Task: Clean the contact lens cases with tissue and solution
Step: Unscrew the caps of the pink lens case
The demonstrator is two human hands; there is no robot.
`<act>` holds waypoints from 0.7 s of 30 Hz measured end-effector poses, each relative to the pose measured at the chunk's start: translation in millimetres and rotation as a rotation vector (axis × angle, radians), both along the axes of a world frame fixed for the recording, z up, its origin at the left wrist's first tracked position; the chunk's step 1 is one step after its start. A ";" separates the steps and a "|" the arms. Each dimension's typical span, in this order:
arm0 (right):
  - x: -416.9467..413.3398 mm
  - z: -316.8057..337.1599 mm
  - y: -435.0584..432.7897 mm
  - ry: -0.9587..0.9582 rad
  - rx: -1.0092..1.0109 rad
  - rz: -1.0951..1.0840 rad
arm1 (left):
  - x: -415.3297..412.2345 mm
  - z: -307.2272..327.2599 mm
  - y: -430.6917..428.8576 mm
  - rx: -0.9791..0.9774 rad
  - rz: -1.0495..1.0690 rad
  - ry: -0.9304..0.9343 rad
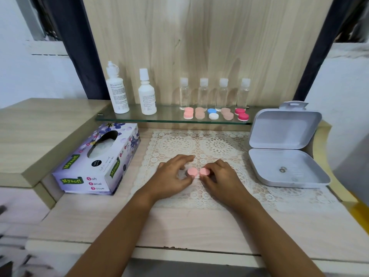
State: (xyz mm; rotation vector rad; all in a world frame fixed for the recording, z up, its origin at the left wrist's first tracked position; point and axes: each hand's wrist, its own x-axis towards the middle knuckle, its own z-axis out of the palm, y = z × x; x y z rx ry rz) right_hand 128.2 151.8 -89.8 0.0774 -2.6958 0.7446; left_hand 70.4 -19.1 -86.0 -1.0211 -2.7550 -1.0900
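Observation:
A pink contact lens case (pixel 197 172) with two round caps lies on the lace mat (pixel 219 148) in the middle of the desk. My left hand (pixel 171 174) pinches its left cap between thumb and fingers. My right hand (pixel 219 176) pinches its right cap the same way. A purple tissue box (pixel 95 162) stands to the left of the mat. Two white solution bottles (pixel 117 90) (pixel 146 94) stand on the glass shelf (pixel 139 117) behind. Several more lens cases (pixel 215 113), in pink, beige, blue-white and red, line the shelf.
Several small clear bottles (pixel 213 92) stand along the wooden back panel. An open white hinged box (pixel 285 154) sits at the right of the mat, with a small metal piece inside. A raised wooden ledge (pixel 40 132) is on the left.

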 end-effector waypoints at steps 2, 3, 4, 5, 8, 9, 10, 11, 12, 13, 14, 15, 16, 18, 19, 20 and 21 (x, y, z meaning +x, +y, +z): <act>0.2 -0.6 0.0 0.010 0.004 -0.003 | 0.7 -0.3 -1.4 0.014 -0.016 0.003; 0.3 -0.4 -0.1 0.012 0.007 -0.004 | 0.6 -0.5 -1.7 0.012 -0.013 0.008; 0.5 -0.4 -0.1 0.013 0.008 -0.005 | 0.3 -0.6 -1.7 0.010 -0.007 0.012; 0.7 -0.4 -0.2 0.013 0.010 -0.005 | -0.5 -0.9 -1.5 0.008 -0.004 0.016; 1.0 -0.4 -0.2 0.013 0.010 -0.008 | -1.8 -1.6 -0.7 -0.014 0.003 0.016; 1.2 -0.4 -0.3 0.013 0.008 -0.012 | -1.7 -1.3 -0.5 -0.013 0.008 0.015; 1.5 -0.4 -0.4 0.014 0.008 -0.014 | -1.3 -1.0 -0.5 -0.009 0.013 0.014; 1.6 -0.5 -0.3 0.018 0.007 -0.014 | -0.7 -0.5 -0.4 -0.007 0.016 0.015; 1.9 -0.6 -0.3 0.019 0.006 -0.013 | 0.4 0.0 -0.4 -0.004 0.016 0.013; 1.7 -0.4 -0.4 0.017 0.003 -0.013 | 0.9 0.0 -0.6 -0.001 0.012 0.012; 1.9 -0.4 -0.5 0.013 0.002 -0.012 | 1.5 0.3 -1.1 0.002 0.007 0.011; 1.7 -0.3 -0.7 0.011 0.002 -0.013 | 1.9 0.6 -1.3 0.000 0.000 0.017; 1.3 -0.5 -0.8 0.011 0.004 -0.014 | 2.3 1.2 -1.3 -0.009 -0.005 0.026; 0.8 -1.0 -0.7 0.013 0.002 -0.017 | 2.3 1.5 -0.6 -0.026 -0.014 0.047; 0.7 -1.3 -0.7 0.014 0.000 -0.016 | 1.5 0.9 -0.2 -0.026 -0.016 0.057; 0.7 -1.3 -0.6 0.013 0.000 -0.014 | 0.4 -0.4 -0.1 -0.023 -0.014 0.063; 0.7 -1.1 -0.5 0.013 0.003 -0.013 | -0.9 -1.8 0.1 -0.021 -0.010 0.066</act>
